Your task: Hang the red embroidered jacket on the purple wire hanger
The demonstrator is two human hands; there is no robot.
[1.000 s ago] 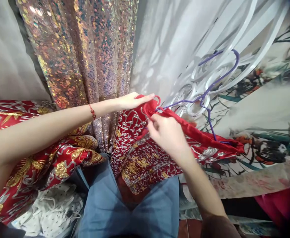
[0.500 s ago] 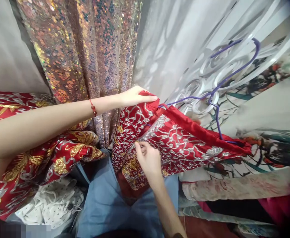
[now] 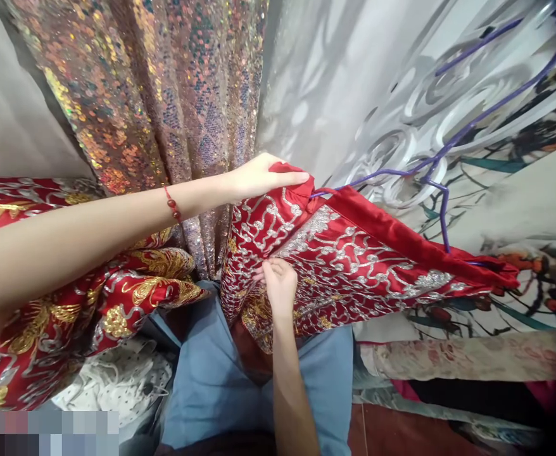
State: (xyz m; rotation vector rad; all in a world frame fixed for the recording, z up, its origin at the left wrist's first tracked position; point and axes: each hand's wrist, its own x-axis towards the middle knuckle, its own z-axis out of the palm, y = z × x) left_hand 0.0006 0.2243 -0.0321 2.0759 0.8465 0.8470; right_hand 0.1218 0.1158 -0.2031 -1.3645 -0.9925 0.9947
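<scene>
A red garment (image 3: pixel 354 253) with silver and gold embroidery hangs from a purple wire hanger (image 3: pixel 444 152), which runs inside its plain red top edge. My left hand (image 3: pixel 273 177) grips that edge near the hanger's left end, thumb on top. Lower down, my right hand (image 3: pixel 280 278) is closed, its fingertips pinched at the garment's opening where the two embroidered edges meet. Whether cloth or a fastener is between those fingers is too small to tell.
Sequined fabric (image 3: pixel 202 95) and a pale curtain (image 3: pixel 316 82) hang behind. More red embroidered cloth (image 3: pixel 116 304) lies at the left, above white dotted fabric (image 3: pixel 121 386). White scrollwork (image 3: pixel 468 114) and floral cloth (image 3: pixel 534 266) are at the right.
The garment's right end and the hanger have shifted right. My left hand has moved slightly right and up with the edge. My right hand has risen a little, still at the opening.
</scene>
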